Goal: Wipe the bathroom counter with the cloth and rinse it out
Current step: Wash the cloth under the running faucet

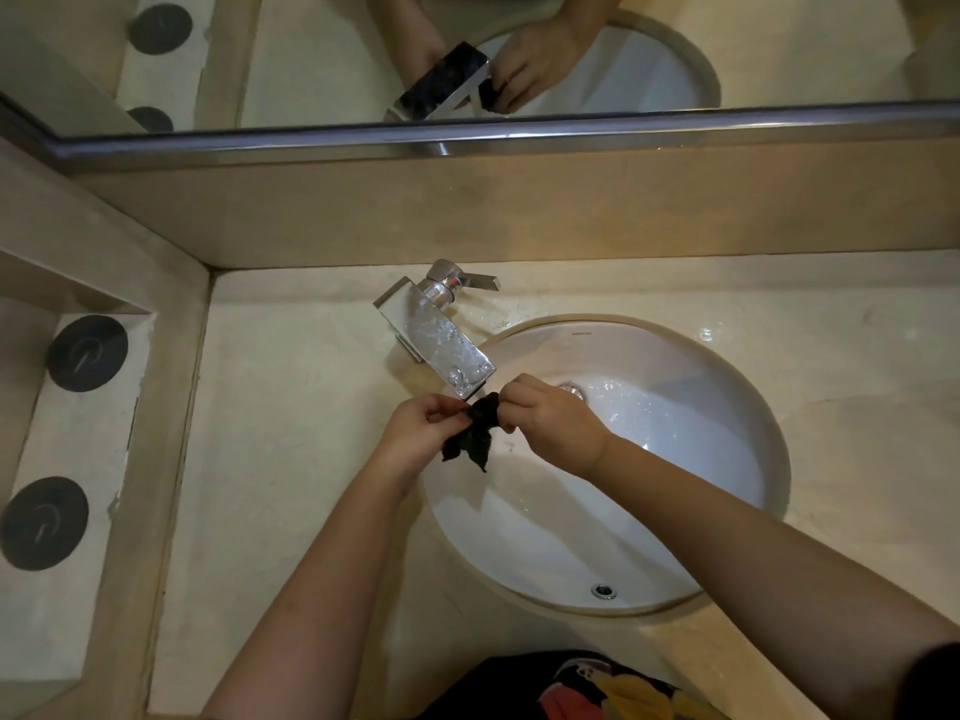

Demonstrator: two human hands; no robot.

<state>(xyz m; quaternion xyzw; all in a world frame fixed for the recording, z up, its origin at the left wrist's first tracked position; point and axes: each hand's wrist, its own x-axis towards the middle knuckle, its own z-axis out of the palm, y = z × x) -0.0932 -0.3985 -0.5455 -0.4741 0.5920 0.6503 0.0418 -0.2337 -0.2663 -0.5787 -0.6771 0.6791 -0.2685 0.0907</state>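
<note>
Two hands meet at the left edge of the sink (701, 449), just under the lip of the faucet (441, 350). In the head view, the left hand (415, 423) pinches one end of the small dark cloth (480, 428) and the right hand (550, 418) pinches the other. The fingers of both curl tight on it, and only the bunched fabric lies between the hands. Loose corners hang below the grip, over the bowl's left rim. Whether the cloth touches the end of the spout I cannot tell.

Water glints along the flat open spout and in the bowl near the right wrist, and the lever (478, 280) is swung to the right — so the tap looks to be running. The mirror (779, 44) at the top of the same view shows the grip from the far side and adds nothing new.

As for progress, the counter (291, 433) carries wet streaks and drops around the faucet and to the right of the bowl. That suggests the wiping is done, or nearly — the rinse is the step in hand. What seems left is working the cloth through the water, wringing it out, shutting off the tap and setting the cloth down.
</note>
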